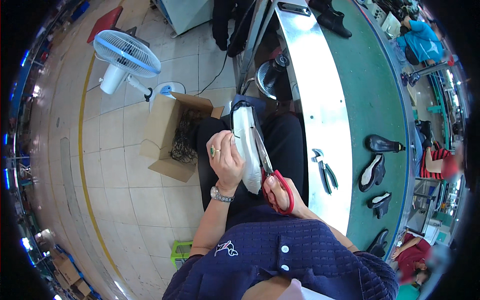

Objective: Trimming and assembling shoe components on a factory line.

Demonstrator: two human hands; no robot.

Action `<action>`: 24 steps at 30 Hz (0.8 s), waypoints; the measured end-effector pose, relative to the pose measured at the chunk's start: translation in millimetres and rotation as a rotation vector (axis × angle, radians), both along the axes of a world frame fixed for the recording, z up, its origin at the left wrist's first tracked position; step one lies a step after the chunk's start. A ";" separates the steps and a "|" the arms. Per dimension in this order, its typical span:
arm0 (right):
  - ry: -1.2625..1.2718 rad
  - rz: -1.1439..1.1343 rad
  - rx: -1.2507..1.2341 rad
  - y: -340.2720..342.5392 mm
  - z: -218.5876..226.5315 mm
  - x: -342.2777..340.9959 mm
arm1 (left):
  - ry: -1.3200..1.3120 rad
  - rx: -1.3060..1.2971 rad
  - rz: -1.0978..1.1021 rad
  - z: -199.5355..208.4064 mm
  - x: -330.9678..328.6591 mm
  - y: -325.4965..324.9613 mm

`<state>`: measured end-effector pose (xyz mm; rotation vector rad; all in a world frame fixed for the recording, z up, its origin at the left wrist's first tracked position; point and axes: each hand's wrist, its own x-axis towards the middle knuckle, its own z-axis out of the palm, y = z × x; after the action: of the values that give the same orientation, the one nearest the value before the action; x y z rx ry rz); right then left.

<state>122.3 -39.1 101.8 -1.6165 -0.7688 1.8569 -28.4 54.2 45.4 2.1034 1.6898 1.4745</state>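
A black shoe with a white underside (247, 155) lies lengthwise over my lap, white face up. My left hand (226, 162), wearing a ring and a wristwatch, is closed in a pinch at the shoe's left edge. A short dark strand shows by its fingertips; what exactly they grip is too small to make out. In my right hand (278, 194) are red-handled scissors (264, 156), fingers through the loops. Their blades point away from me along the shoe's right edge and look nearly closed.
Green-handled pliers (325, 171) lie on the metal ledge (332, 120) at my right, with a phone (294, 8) farther up. Several black shoes stand on the green conveyor belt (357, 90). To the left are a carton (162, 125) of black strands and a fan (127, 54). Other people sit beyond the belt.
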 end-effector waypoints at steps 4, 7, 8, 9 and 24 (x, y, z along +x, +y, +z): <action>0.019 -0.029 -0.043 2.8 1.4 2.0 | -0.079 0.359 -0.152 56.0 5.9 -5.5; 0.014 0.001 -0.005 6.2 4.9 4.9 | -0.146 0.375 0.101 97.7 -11.2 22.9; 0.004 -0.009 0.044 5.2 4.8 13.2 | -0.071 0.294 0.214 101.1 -21.0 31.5; -0.009 -0.024 0.107 8.9 8.6 20.1 | 0.048 0.234 0.269 94.9 -40.3 37.6; -1.578 -0.090 0.411 33.2 -111.8 265.4 | 0.600 -0.070 -0.607 22.6 -16.4 18.2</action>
<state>387.7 -5.9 -10.1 -2.5039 -1.4390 -0.0405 -44.8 72.4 68.0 2.8338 0.9969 0.6403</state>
